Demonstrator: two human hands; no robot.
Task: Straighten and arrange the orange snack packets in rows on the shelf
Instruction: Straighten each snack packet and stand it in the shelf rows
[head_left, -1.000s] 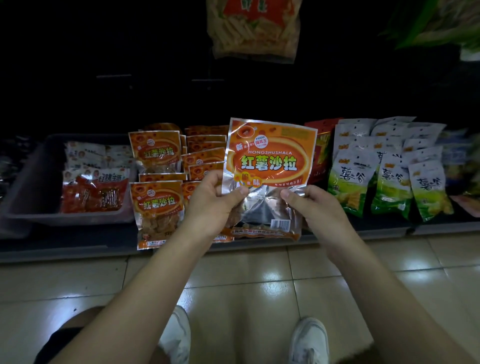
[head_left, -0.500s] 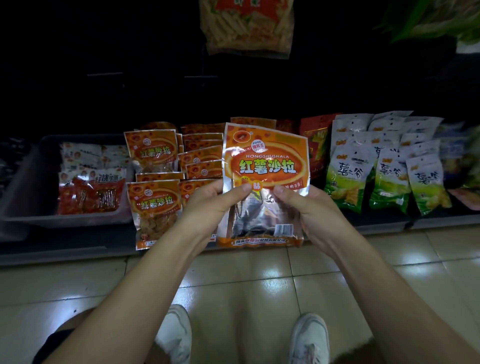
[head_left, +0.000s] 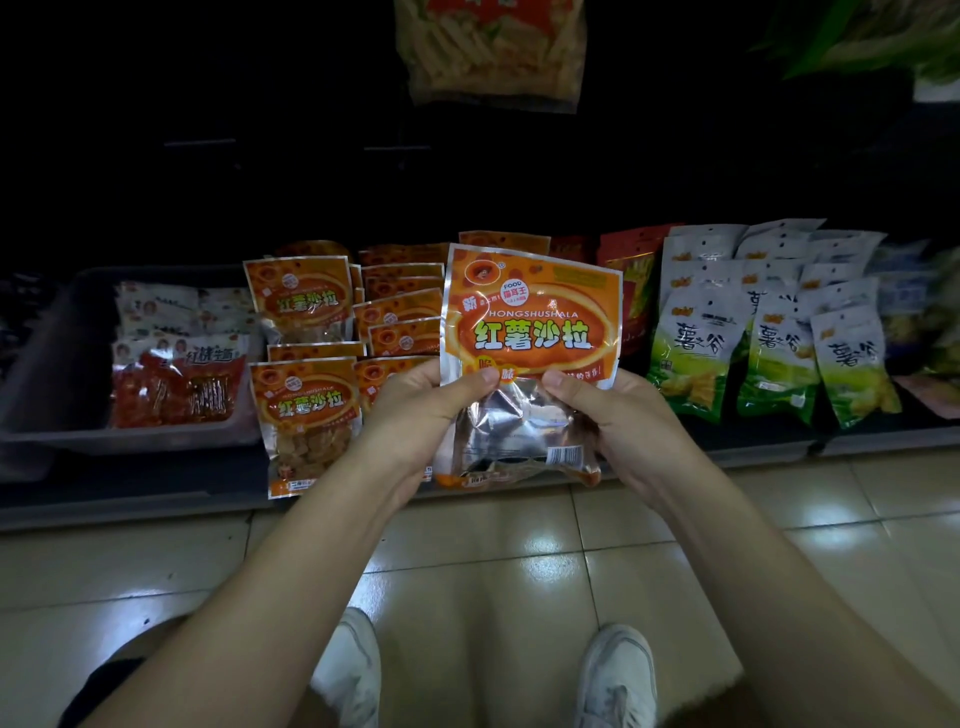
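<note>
While upright before the shelf (head_left: 363, 499), one orange packet (head_left: 530, 332) is held — left hand (head_left: 421, 410) and right hand (head_left: 618, 421) both pinching it.

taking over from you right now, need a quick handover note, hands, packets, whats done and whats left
Left hand: grips the held packet by its left side, thumb on the front.
Right hand: grips its right side.
Held packet: upright, label towards the camera, in front of the shelf; not placed yet.
On the shelf: left column of orange packets, and a middle column of overlapping, skewed ones.
Done: left column looks roughly lined up.
Left: set the held packet into a row and square the middle column.
</note>
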